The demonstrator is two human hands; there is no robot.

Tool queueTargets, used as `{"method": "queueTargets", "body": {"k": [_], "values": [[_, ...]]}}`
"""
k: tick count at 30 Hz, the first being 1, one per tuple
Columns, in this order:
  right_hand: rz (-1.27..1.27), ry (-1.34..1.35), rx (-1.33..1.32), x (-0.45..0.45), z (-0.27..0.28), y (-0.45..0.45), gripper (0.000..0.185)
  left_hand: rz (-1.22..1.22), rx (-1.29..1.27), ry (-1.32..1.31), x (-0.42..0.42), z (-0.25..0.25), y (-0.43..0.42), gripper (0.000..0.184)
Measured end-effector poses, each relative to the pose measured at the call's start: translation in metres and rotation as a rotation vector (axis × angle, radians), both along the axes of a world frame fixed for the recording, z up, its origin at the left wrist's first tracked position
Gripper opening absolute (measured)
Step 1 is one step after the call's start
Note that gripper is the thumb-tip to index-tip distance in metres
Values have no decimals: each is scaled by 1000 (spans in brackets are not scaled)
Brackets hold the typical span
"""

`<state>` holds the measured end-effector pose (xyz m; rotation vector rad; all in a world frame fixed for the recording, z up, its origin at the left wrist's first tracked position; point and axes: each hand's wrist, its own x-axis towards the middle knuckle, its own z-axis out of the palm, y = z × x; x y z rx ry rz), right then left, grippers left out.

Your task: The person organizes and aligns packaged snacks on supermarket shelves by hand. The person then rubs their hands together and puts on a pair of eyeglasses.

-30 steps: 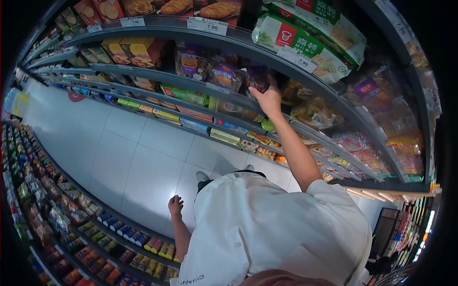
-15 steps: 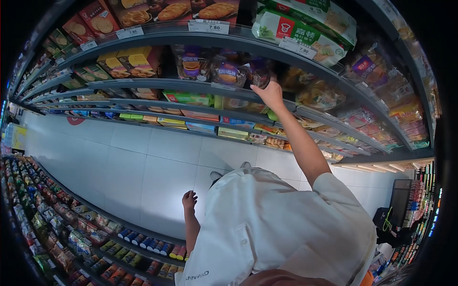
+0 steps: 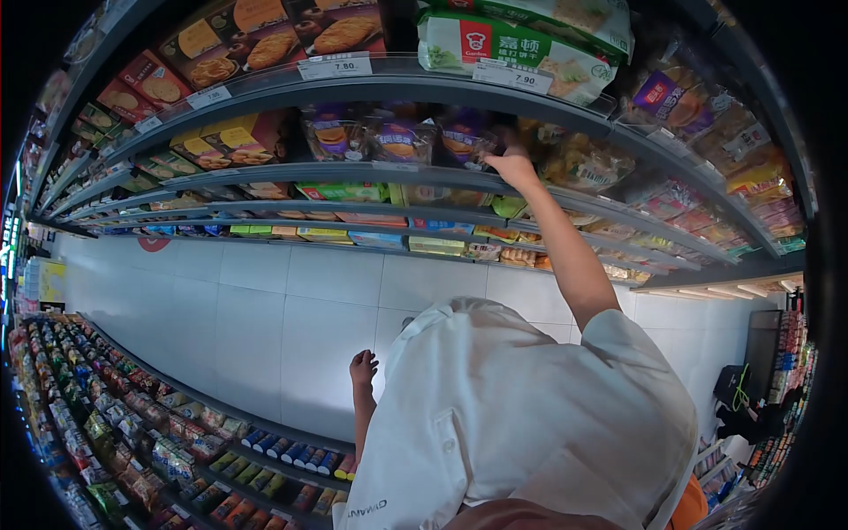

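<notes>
Packets, three purple-labelled clear plastic, lined the grey shelf near its front edge; right hand touched the rightmost, grip unclear; left hand hung half-curled.

The bare right hand's fingers blur into shelf shadow beside a clear plastic snack bag with a purple label; whether they touch it cannot be told. The top edge cuts off the upper green-and-white plastic biscuit pack. A short-sleeved white cloth shirt, itself cropped below, mostly hides a grey shoe.
</notes>
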<state>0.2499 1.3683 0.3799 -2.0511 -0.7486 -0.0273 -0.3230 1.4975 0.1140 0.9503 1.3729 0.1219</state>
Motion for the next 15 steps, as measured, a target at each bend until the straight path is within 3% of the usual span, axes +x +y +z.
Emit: {"method": "queueTargets", "body": {"k": [3,7,10,13,15], "values": [[112,-17,56,24,-18,-8,64,-41,41,21,23,17,8,30],[188,193,110,32,-11,-13,56,-137,173,-3,69,56,25,35],[173,76,166,27,-8,-9,51,-247,322,-79,114,93,41,39],[85,-253,-13,19,7,-8,51,-374,590,-143,164,123,63,39],[24,-294,-57,8,14,-9,57,-483,859,-101,211,188,67,36]]}}
